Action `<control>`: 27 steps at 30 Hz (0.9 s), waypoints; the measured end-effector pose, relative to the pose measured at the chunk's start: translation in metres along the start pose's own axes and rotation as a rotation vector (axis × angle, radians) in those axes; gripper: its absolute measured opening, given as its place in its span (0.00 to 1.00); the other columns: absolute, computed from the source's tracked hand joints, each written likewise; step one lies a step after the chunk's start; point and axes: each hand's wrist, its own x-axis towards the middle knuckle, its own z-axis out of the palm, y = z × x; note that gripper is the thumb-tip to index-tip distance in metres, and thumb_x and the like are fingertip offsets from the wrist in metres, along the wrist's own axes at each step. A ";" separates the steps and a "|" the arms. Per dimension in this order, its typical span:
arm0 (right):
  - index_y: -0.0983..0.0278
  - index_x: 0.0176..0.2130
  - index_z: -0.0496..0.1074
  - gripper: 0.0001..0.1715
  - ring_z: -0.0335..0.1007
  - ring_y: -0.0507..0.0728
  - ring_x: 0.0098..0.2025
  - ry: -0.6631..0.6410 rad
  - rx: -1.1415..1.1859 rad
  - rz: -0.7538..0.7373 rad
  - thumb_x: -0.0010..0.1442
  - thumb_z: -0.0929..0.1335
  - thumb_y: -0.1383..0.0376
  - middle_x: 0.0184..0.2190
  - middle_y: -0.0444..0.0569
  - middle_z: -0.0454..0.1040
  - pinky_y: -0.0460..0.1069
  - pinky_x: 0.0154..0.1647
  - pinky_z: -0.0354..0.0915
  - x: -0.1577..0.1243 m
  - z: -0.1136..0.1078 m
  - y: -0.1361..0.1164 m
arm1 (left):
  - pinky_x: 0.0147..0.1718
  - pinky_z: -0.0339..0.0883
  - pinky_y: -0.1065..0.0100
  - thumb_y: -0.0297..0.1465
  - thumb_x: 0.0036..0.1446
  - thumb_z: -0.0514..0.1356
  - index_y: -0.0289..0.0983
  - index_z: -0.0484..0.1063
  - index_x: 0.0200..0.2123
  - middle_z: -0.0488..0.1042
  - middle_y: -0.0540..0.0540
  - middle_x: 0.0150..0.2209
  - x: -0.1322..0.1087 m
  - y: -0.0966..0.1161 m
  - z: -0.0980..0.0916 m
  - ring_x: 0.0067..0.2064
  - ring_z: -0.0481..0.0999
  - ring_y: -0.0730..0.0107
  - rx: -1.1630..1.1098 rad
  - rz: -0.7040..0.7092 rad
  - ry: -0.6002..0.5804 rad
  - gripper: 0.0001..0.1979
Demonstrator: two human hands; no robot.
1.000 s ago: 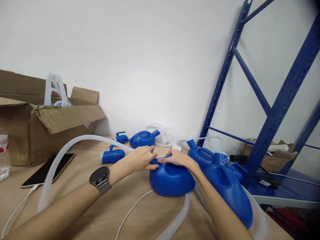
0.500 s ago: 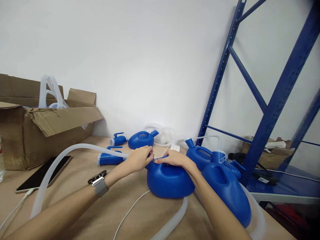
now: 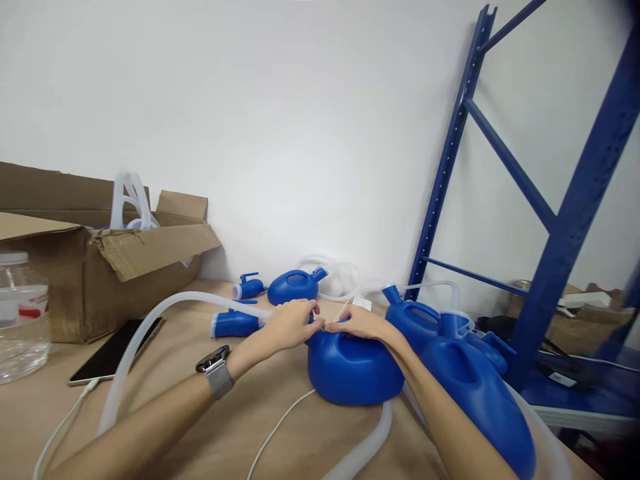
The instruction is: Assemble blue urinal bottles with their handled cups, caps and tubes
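Observation:
A blue plastic bottle with a moulded handle rests on the brown table in front of me. My left hand is at its neck, fingers pinched together at the opening. From the other side my right hand reaches over the bottle's top, its fingertips closed at the same neck. What the fingertips hold is small and mostly hidden. A translucent hose arches across the table behind my left wrist. Beyond that wrist lies a blue funnel-like piece.
More blue bottles stand at right and at the back. An open cardboard box, a tablet and a clear plastic bottle are at left. Blue metal shelving rises at right.
The whole view has shifted, so things appear farther right and slightly lower, and the clear bottle shows more. Both hands remain at the neck of the blue bottle.

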 end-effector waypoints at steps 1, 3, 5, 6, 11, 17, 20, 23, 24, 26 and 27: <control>0.65 0.22 0.75 0.33 0.64 0.53 0.24 -0.014 0.008 -0.018 0.50 0.73 0.37 0.18 0.46 0.71 0.47 0.24 0.55 0.002 -0.002 0.004 | 0.46 0.71 0.60 0.41 0.66 0.58 0.39 0.74 0.51 0.81 0.42 0.48 0.000 -0.001 -0.005 0.50 0.80 0.54 -0.001 0.041 -0.021 0.17; 0.65 0.27 0.78 0.33 0.67 0.54 0.26 -0.038 0.042 -0.050 0.51 0.73 0.37 0.21 0.46 0.73 0.47 0.27 0.58 0.004 -0.011 0.008 | 0.49 0.71 0.57 0.46 0.65 0.60 0.39 0.70 0.60 0.78 0.39 0.54 -0.001 -0.004 -0.017 0.52 0.79 0.52 0.049 0.132 -0.036 0.25; 0.64 0.34 0.80 0.32 0.70 0.55 0.30 -0.015 0.122 -0.061 0.50 0.74 0.38 0.26 0.46 0.77 0.47 0.30 0.62 -0.002 -0.024 0.008 | 0.56 0.67 0.52 0.45 0.63 0.62 0.40 0.67 0.62 0.75 0.37 0.58 -0.002 -0.009 -0.033 0.56 0.76 0.50 0.162 0.227 0.024 0.28; 0.64 0.38 0.80 0.32 0.72 0.56 0.31 -0.001 0.181 -0.060 0.49 0.75 0.39 0.28 0.47 0.79 0.47 0.31 0.64 -0.008 -0.032 0.006 | 0.61 0.62 0.49 0.44 0.63 0.63 0.41 0.68 0.62 0.73 0.37 0.60 -0.003 -0.012 -0.041 0.59 0.73 0.49 0.222 0.279 0.081 0.27; 0.58 0.55 0.74 0.43 0.79 0.60 0.37 0.108 0.549 -0.072 0.44 0.81 0.46 0.40 0.50 0.82 0.51 0.37 0.73 -0.047 -0.073 -0.005 | 0.70 0.41 0.42 0.39 0.67 0.59 0.42 0.64 0.65 0.61 0.35 0.69 -0.007 -0.040 -0.084 0.70 0.56 0.47 0.375 0.304 0.416 0.26; 0.58 0.55 0.76 0.43 0.67 0.52 0.24 0.513 0.884 -0.102 0.43 0.82 0.49 0.23 0.41 0.73 0.45 0.23 0.66 -0.063 -0.096 0.006 | 0.68 0.51 0.45 0.43 0.64 0.58 0.40 0.68 0.61 0.54 0.36 0.70 -0.017 -0.091 -0.126 0.71 0.52 0.44 0.263 0.061 0.661 0.25; 0.56 0.51 0.78 0.37 0.69 0.51 0.26 0.668 1.043 -0.121 0.41 0.83 0.54 0.27 0.42 0.75 0.44 0.23 0.68 -0.063 -0.102 0.011 | 0.62 0.62 0.49 0.49 0.62 0.56 0.39 0.70 0.58 0.67 0.37 0.62 -0.018 -0.118 -0.129 0.63 0.67 0.46 0.156 -0.135 0.462 0.28; 0.54 0.51 0.77 0.36 0.72 0.53 0.31 0.723 1.065 -0.117 0.42 0.83 0.57 0.31 0.43 0.78 0.44 0.26 0.71 -0.063 -0.103 0.011 | 0.56 0.67 0.53 0.56 0.52 0.60 0.37 0.66 0.63 0.74 0.34 0.58 -0.018 -0.143 -0.113 0.57 0.75 0.43 0.040 -0.337 0.004 0.41; 0.54 0.52 0.77 0.37 0.73 0.53 0.32 0.721 1.055 -0.119 0.43 0.82 0.57 0.32 0.43 0.79 0.44 0.27 0.71 -0.062 -0.102 0.011 | 0.57 0.67 0.53 0.58 0.47 0.63 0.38 0.64 0.65 0.73 0.33 0.60 -0.018 -0.150 -0.103 0.59 0.74 0.41 0.006 -0.386 -0.147 0.47; 0.55 0.54 0.75 0.38 0.74 0.55 0.33 0.696 1.041 -0.124 0.44 0.82 0.56 0.34 0.44 0.80 0.44 0.28 0.72 -0.061 -0.100 0.009 | 0.58 0.65 0.52 0.58 0.35 0.69 0.39 0.63 0.67 0.68 0.31 0.65 -0.019 -0.161 -0.082 0.64 0.68 0.35 -0.031 -0.450 -0.362 0.57; 0.55 0.54 0.75 0.38 0.75 0.55 0.34 0.677 1.041 -0.124 0.44 0.81 0.56 0.35 0.45 0.80 0.45 0.29 0.72 -0.060 -0.098 0.007 | 0.57 0.66 0.50 0.56 0.29 0.72 0.38 0.66 0.65 0.69 0.30 0.64 -0.019 -0.165 -0.072 0.64 0.68 0.32 -0.039 -0.462 -0.385 0.59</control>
